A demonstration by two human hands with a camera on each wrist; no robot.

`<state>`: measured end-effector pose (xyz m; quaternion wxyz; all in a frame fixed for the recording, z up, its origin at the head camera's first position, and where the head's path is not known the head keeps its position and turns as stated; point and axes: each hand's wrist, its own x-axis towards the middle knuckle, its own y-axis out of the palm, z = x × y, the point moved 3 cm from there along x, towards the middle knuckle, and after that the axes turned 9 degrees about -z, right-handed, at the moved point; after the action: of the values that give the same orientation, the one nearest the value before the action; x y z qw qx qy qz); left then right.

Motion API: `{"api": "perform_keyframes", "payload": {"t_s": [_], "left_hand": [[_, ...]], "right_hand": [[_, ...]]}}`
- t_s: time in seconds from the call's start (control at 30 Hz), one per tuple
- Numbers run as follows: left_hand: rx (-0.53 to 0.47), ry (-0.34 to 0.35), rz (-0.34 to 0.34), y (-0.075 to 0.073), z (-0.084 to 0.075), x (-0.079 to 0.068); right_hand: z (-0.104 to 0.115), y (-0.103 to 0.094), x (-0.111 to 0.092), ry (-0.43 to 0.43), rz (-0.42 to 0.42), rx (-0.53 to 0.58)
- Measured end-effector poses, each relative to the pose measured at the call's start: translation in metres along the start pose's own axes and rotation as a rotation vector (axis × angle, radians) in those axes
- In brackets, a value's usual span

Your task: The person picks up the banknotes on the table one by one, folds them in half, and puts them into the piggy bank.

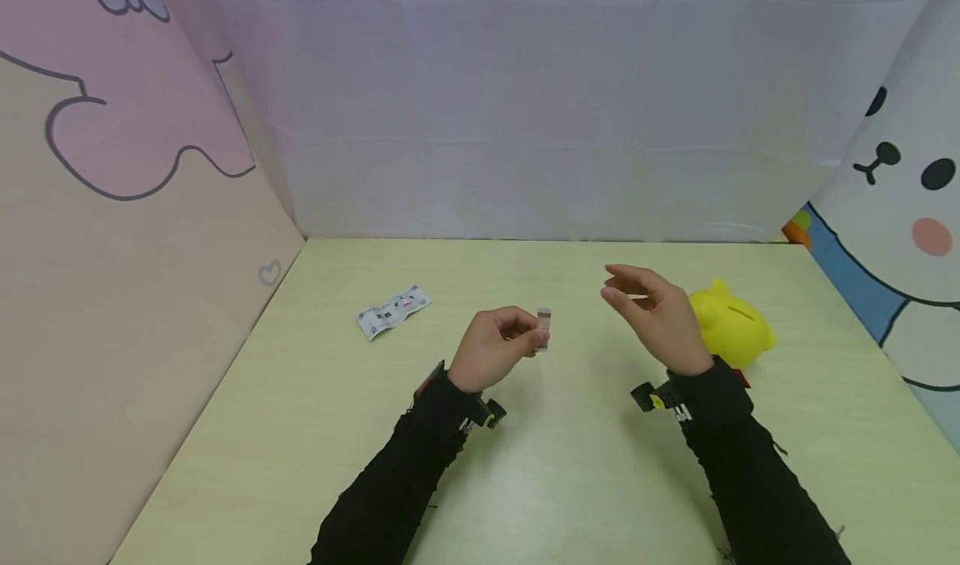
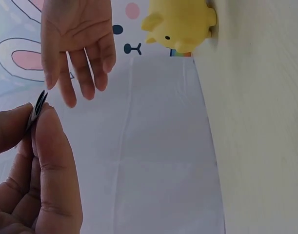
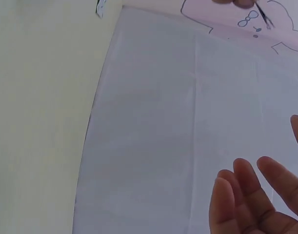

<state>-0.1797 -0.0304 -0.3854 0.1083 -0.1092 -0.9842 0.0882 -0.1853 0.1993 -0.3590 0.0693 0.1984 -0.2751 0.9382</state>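
Observation:
My left hand (image 1: 491,350) pinches a small folded strip of paper (image 1: 543,328) between thumb and forefinger, above the middle of the table. In the left wrist view the folded strip (image 2: 38,108) shows edge-on, its dark-edged layers slightly parted at the tip. To the right, my right hand (image 1: 660,322) hovers with nothing in it, its fingers relaxed and the thumb apart from them. A yellow piggy bank (image 1: 735,325) with a slot in its back stands just beyond the right wrist, partly hidden by it.
A creased white strip with dark and red print (image 1: 393,311) lies on the pale table (image 1: 360,465) at the back left. Cartoon-printed curtains (image 1: 150,132) hang along the left and right sides, and a plain whitish curtain (image 1: 525,115) closes off the back edge.

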Motion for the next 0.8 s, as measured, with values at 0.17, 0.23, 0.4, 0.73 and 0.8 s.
{"api": "perform_keyframes", "payload": {"t_s": [0.17, 0.23, 0.4, 0.73, 0.8], "left_hand": [[0.007, 0.001, -0.003, 0.001, 0.001, 0.0], [0.005, 0.007, -0.004, 0.001, 0.002, 0.0], [0.001, 0.011, -0.008, 0.0, 0.002, 0.0], [0.02, -0.006, -0.024, 0.0, 0.001, 0.0], [0.023, -0.018, -0.028, 0.0, 0.0, 0.0]], "right_hand": [[-0.012, -0.029, 0.004, 0.019, -0.026, -0.097], [-0.017, -0.039, 0.005, 0.038, -0.019, -0.137], [-0.035, -0.059, 0.006, 0.096, 0.012, -0.241], [-0.078, -0.083, 0.002, 0.166, 0.072, -0.4], [-0.086, -0.086, 0.001, 0.19, 0.104, -0.424]]}}
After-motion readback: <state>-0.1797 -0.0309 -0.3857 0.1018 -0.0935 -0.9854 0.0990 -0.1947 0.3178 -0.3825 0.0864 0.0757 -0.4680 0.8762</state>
